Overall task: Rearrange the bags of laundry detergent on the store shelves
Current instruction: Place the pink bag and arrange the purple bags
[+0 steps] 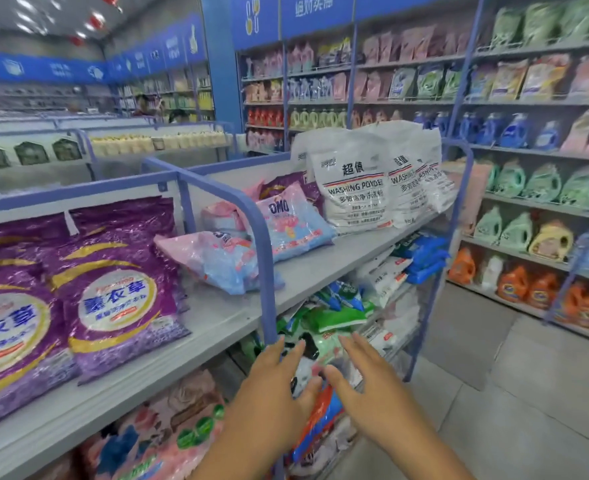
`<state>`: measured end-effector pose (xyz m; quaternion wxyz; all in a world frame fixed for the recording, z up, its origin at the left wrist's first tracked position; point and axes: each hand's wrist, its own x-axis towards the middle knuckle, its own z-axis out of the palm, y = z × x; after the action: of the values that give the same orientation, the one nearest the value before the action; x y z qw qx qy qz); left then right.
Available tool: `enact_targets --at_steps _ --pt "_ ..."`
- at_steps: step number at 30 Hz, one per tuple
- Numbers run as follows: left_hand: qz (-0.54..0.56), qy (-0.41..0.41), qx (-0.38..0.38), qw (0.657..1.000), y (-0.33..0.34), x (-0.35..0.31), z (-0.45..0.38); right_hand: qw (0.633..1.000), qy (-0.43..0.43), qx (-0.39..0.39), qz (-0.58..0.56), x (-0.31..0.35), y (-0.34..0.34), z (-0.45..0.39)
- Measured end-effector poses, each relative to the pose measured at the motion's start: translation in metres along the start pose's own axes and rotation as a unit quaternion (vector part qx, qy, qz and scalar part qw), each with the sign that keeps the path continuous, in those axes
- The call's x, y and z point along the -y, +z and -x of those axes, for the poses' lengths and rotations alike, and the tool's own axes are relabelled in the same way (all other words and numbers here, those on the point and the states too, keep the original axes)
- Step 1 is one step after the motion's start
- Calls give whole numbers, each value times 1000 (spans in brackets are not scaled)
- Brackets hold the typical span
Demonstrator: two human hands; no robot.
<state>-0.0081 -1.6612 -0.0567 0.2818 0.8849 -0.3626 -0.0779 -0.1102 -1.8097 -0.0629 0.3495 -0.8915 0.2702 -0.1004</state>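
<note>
Purple detergent bags (113, 292) lie on the left bay of the grey top shelf (320, 271). Pink and blue OMO bags (293, 223) lie loose in the right bay, one (217, 258) close to the shelf's front edge. White washing powder bags (355, 188) stand upright at the far end. My left hand (269, 393) and my right hand (372, 382) are both open, fingers spread, holding nothing. They hover below the top shelf, in front of green, white and blue bags (327, 320) on the lower shelves.
A blue metal upright (265, 244) divides the two bays, just above my left hand. Across the tiled aisle (528, 393) on the right, wall shelves hold detergent jugs (542, 185) and pouches. Pink bags (168, 424) fill the bottom shelf at left. People stand far back.
</note>
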Motion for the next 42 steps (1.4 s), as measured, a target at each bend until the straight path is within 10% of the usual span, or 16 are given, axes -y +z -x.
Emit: enact_targets --at_steps 10,22,31,42 --pt "25 34 -60 997 15 -24 -164 998 0 -33 53 -22 -62 -147" --pt "-94 -157 -175 967 19 -13 -289 984 -169 35 48 -38 -73 -357" --pt "11 -303 -294 906 3 -21 -339 953 -283 90 -54 -8 -86 -462" --pt "222 -416 -419 776 -9 11 -402 958 -137 65 -243 22 -34 -509"
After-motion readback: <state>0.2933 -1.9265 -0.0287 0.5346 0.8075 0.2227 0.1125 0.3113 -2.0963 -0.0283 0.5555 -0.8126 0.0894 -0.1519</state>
